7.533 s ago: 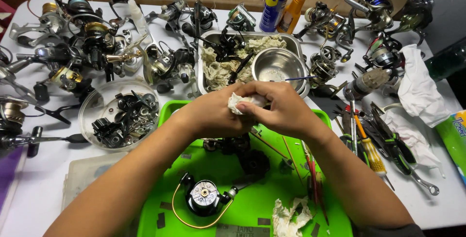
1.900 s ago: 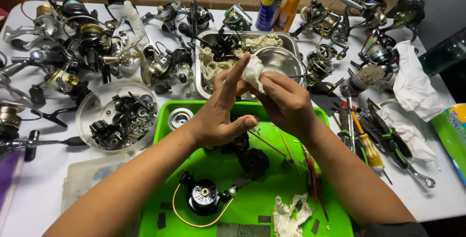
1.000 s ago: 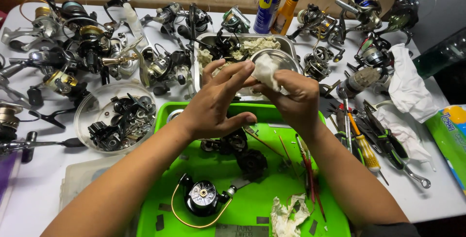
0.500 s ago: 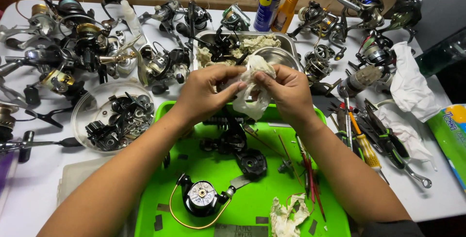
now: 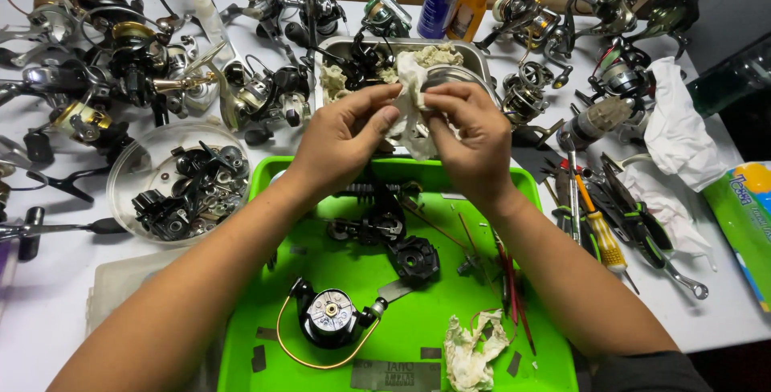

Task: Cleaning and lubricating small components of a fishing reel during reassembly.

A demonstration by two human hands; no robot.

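Tissue wad (image 5: 414, 115) — soft, light, tears easily — I pinch it between left hand (image 5: 341, 139) and right hand (image 5: 474, 139), both clenched on it, above green tray (image 5: 554, 344). Grip edges gently.

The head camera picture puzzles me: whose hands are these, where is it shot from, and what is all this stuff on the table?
There is no machine here. A person wears a camera on the head, so you look down at their own two bare hands. The left hand and the right hand together grip a crumpled white cloth above a green tray. On the tray lie dark fishing reel parts, among them a round reel body, and a used wad of tissue. Behind it stands a metal pan with more parts. Many fishing reels crowd the white table, a clear bowl of small parts sits at the left, and screwdrivers at the right.
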